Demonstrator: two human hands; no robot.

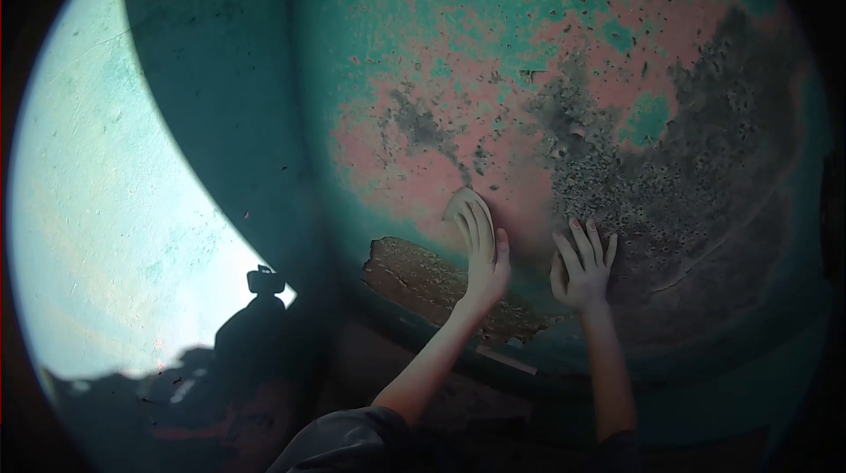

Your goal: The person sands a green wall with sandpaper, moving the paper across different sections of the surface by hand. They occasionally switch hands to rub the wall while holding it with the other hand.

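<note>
My left hand (487,277) presses a pale, curved sheet that looks like sandpaper (455,207) flat against the curved wall (515,195). The fingers lie over the sheet and the thumb stands apart on the right. To its right, my right hand (586,281) rests with spread fingers on or very near the wall, holding nothing. Teal paint, pink patches and a rough, pitted dark grey area cover this surface. Below my left hand is a ragged brown patch (414,281) with a broken edge.
Bright light falls on the pale wall part (106,164) at the left, bounded by a curved shadow edge. A shadow of a head and body (256,332) shows at the lower left. A small light strip (507,360) lies below the brown patch.
</note>
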